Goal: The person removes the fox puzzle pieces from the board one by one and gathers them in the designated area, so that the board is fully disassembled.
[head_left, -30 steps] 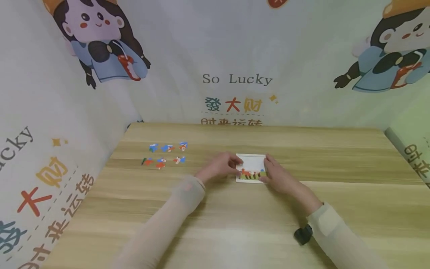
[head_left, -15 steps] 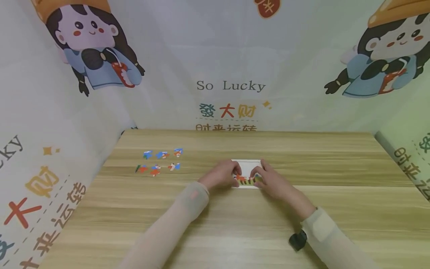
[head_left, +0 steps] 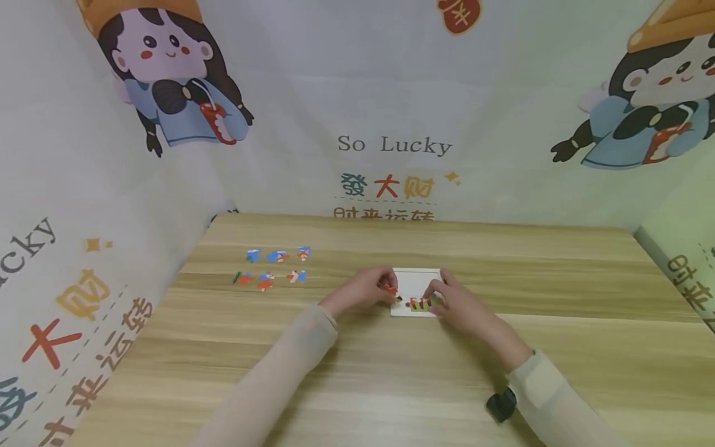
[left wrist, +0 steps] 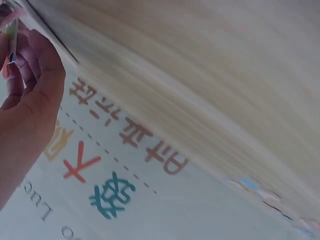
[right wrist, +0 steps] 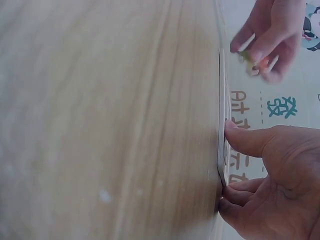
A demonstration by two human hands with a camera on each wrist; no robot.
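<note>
A white puzzle tray (head_left: 411, 280) lies on the table between the two hands. Pieces with a green and dark striped pattern (head_left: 420, 305) sit along its near side. My left hand (head_left: 367, 289) pinches an orange and green puzzle piece (right wrist: 253, 64), raised above the tray's left side and tilted; fingers partly hide it. The left wrist view shows the piece (left wrist: 12, 42) edge-on between thumb and fingers. My right hand (head_left: 460, 303) grips the tray's right edge, its thumb (right wrist: 246, 139) on top and other fingers bent at the rim. One finger reaches over the striped pieces.
Several loose blue, orange and white puzzle pieces (head_left: 265, 281) lie in two rows at the table's back left. The wooden table (head_left: 357, 366) ends at a printed cloth backdrop (head_left: 279, 167). A black device (head_left: 501, 405) hangs at the right wrist.
The left hand has lifted an orange and green puzzle piece out of the tray's near left part. The right hand stays on the tray's right edge, one finger now reaching inward over the pieces.
</note>
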